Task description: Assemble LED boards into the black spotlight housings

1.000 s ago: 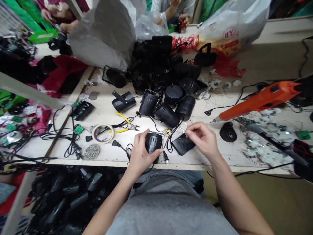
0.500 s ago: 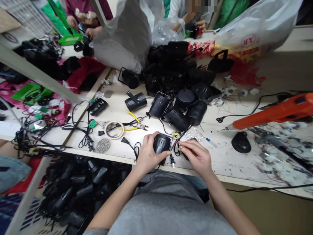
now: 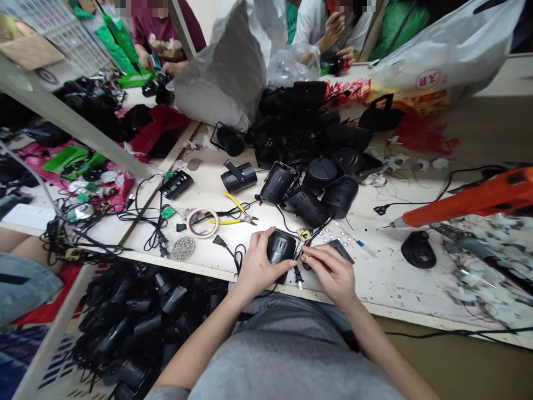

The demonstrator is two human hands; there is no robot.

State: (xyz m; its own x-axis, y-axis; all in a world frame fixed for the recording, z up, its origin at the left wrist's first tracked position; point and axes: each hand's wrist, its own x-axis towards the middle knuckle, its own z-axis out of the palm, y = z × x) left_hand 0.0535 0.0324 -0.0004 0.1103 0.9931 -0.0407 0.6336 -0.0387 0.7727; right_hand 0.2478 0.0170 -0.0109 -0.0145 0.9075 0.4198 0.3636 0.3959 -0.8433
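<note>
My left hand [image 3: 257,266] is wrapped round a small black lamp housing [image 3: 282,248] at the near edge of the white table [image 3: 391,289]. My right hand [image 3: 331,273] is just right of it, thumb and forefinger pinched on a small part [image 3: 305,257] by the housing's red and black wires. A flat black cover plate [image 3: 341,250] lies partly under my right hand. A small yellow LED board [image 3: 303,234] sits just beyond the housing.
A heap of black lamp housings [image 3: 308,183] fills the table's middle, with yellow cutters [image 3: 235,214], a tape ring [image 3: 202,222] and cables to the left. An orange glue gun [image 3: 478,203] and a soldering iron [image 3: 466,244] lie right. Plastic bags and other people's hands are at the back.
My right hand came in from the cover plate to the wires beside the housing and pinched there. The camera tilted up and shifted; my left hand kept its hold.
</note>
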